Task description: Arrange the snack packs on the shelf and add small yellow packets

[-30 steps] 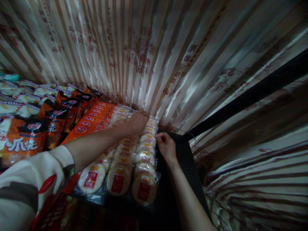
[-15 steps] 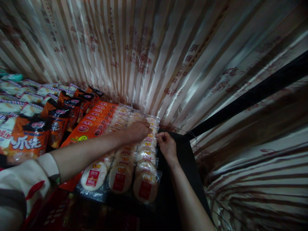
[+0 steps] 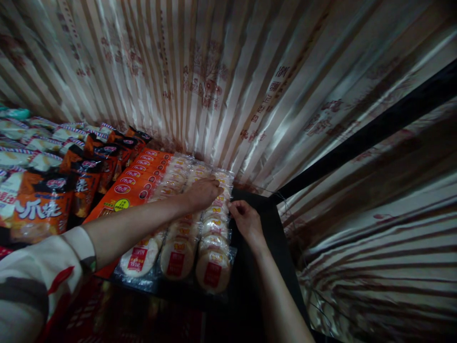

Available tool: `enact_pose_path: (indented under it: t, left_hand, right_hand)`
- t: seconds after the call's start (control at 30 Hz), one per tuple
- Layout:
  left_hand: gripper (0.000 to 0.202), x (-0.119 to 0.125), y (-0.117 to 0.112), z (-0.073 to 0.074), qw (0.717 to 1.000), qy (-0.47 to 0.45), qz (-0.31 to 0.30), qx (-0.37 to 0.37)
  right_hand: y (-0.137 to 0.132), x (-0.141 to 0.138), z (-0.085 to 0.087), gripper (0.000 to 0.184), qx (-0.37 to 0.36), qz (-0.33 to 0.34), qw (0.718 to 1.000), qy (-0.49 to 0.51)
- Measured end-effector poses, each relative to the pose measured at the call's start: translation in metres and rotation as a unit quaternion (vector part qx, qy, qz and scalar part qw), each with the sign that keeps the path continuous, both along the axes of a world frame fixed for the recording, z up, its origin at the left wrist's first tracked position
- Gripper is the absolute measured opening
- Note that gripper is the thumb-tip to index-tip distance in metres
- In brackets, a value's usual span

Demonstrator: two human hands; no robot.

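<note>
Three rows of round, flat cracker packs (image 3: pixel 213 267) in crinkly clear wrap fill the right end of the counter (image 3: pixel 272 218), leaving a bare dark strip along its edge. The right hand (image 3: pixel 246 220) pinches the outer row's wrap. The left hand (image 3: pixel 202 193) lies palm down across the rows, and I cannot tell its grip. A glossy striped curtain (image 3: pixel 214 71) hangs close behind.

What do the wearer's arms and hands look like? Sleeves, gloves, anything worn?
Both bare: left hand, right hand; no gloves, rings or watch visible. The left arm has a white sleeve with red and grey patches; the right forearm shows no sleeve.
</note>
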State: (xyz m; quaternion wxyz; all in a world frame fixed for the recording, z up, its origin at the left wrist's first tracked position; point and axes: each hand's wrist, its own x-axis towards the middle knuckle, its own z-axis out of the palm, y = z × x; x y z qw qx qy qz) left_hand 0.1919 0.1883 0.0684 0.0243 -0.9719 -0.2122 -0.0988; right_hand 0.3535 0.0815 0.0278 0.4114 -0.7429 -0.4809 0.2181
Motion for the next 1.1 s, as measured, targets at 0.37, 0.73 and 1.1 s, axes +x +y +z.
enact_pose_path:
  t: [0.37,0.73,1.1]
  left_hand:
    - [0.014,-0.001,0.002,-0.002,1.0,-0.001,0.008,-0.009]
    - [0.015,0.001,0.003,0.004,0.999,0.022,0.028,-0.027]
    - [0.015,0.0,0.004,0.005,1.0,0.015,0.012,-0.015]
  right_hand:
    - [0.003,-0.009,-0.001,0.038,0.033,-0.002,0.999,0.005]
    - [0.001,-0.018,-0.003,0.031,0.061,-0.005,0.994,0.091]
    - [0.0,-0.02,-0.003,0.032,0.075,-0.016,0.988,0.136]
